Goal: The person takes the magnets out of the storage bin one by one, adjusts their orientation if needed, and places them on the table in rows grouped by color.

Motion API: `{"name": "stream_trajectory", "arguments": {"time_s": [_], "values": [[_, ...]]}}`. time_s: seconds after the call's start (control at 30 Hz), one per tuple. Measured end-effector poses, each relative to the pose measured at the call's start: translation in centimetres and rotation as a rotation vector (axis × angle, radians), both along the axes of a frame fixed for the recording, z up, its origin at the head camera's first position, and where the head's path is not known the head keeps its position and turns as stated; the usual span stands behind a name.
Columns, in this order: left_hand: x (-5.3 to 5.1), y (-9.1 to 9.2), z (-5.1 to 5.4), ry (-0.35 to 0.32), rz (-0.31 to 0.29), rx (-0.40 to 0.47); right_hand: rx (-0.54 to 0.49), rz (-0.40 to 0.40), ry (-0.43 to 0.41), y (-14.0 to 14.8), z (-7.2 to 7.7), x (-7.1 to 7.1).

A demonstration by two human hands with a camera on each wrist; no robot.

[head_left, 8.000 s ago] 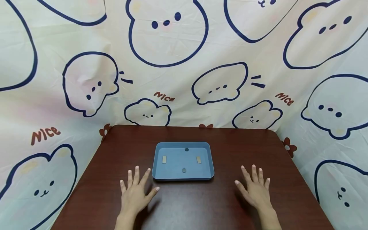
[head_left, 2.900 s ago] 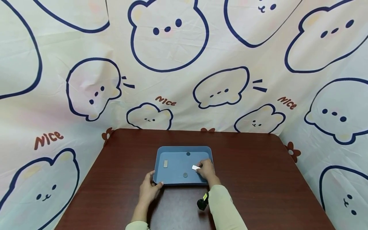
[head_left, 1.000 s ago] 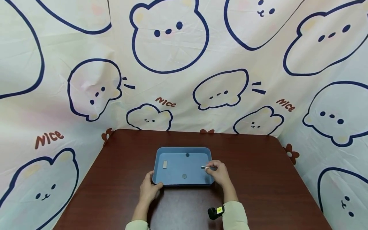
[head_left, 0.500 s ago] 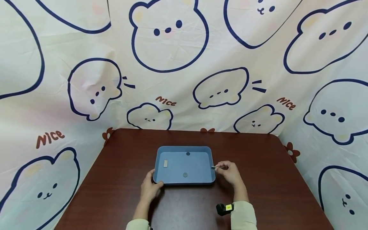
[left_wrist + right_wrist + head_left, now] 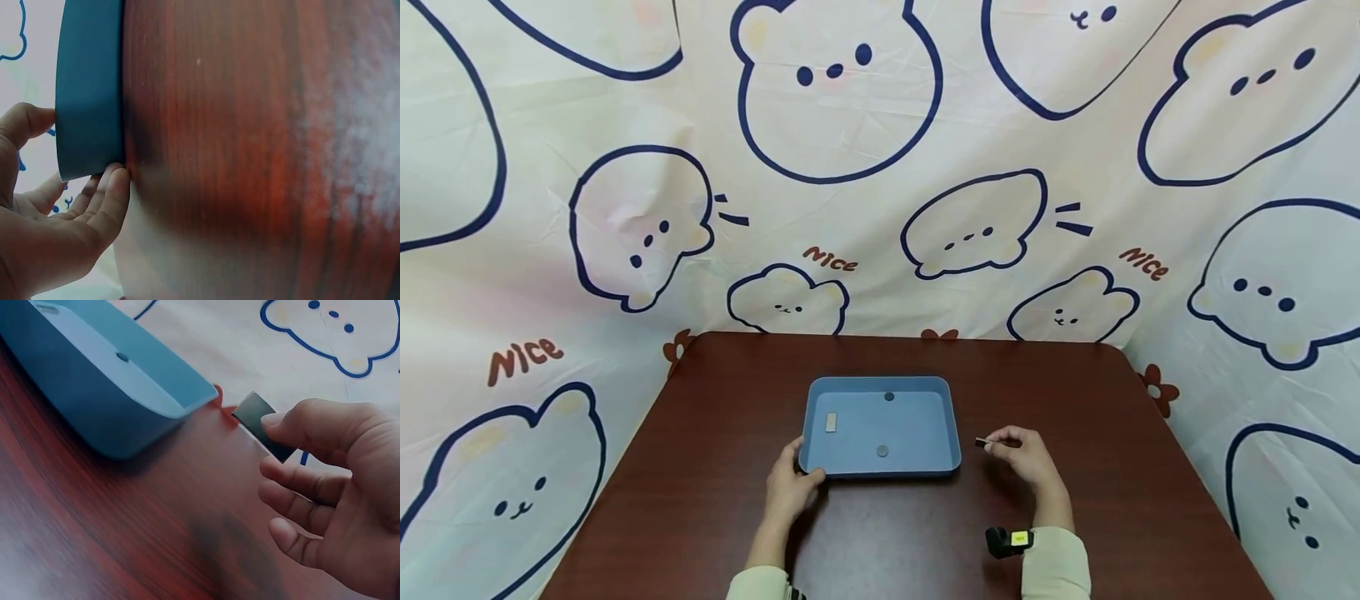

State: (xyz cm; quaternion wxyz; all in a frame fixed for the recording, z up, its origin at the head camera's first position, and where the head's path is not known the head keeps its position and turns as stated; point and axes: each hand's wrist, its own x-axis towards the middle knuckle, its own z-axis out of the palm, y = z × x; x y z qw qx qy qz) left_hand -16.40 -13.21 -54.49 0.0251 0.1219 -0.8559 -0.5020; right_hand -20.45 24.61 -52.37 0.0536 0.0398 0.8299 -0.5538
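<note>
In the head view, my left hand [image 5: 790,492] holds the near left corner of a shallow blue tray [image 5: 917,442]. The left wrist view has its thumb and fingers around the tray's corner [image 5: 90,94]. To the right of the tray, above the table, my right hand [image 5: 1030,458] pinches a small flat rectangular piece [image 5: 981,442]. This rectangular piece [image 5: 256,422] looks dark and smooth with a thin pale edge in the right wrist view, under the thumb. Inside the tray lie a beige rectangular piece [image 5: 831,422], a dark round disc [image 5: 889,397] and a greyish round disc [image 5: 882,451].
The tray stands on a dark brown wooden table [image 5: 722,392]. Behind and beside the table hangs a pale cloth [image 5: 865,208] with blue bear outlines. A black device with a yellow label [image 5: 1007,542] is strapped at the right wrist.
My right hand has picked up the rectangular piece from the tray's right part and carried it right, past the rim. My left hand moved to the tray's corner earlier and stays there.
</note>
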Motion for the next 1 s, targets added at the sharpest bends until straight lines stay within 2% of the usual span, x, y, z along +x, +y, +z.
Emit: {"name": "stream_trajectory", "arguments": {"time_s": [0.33, 0.57, 0.77, 1.0], "values": [[-0.5, -0.2, 0.5, -0.01, 0.007, -0.003, 0.112, 0.009, -0.053, 2.9, -0.2, -0.9], [-0.2, -0.3, 0.2, 0.011, 0.009, 0.032, 0.248, 0.036, -0.103, 4.1, -1.0, -1.1], [0.0, -0.3, 0.1, 0.019, 0.003, 0.045, 0.261, 0.027, -0.098, 4.5, -1.4, -1.5], [0.2, -0.3, 0.0, 0.014, -0.002, 0.069, 0.275, 0.033, -0.131, 4.6, -1.5, -2.1]]}}
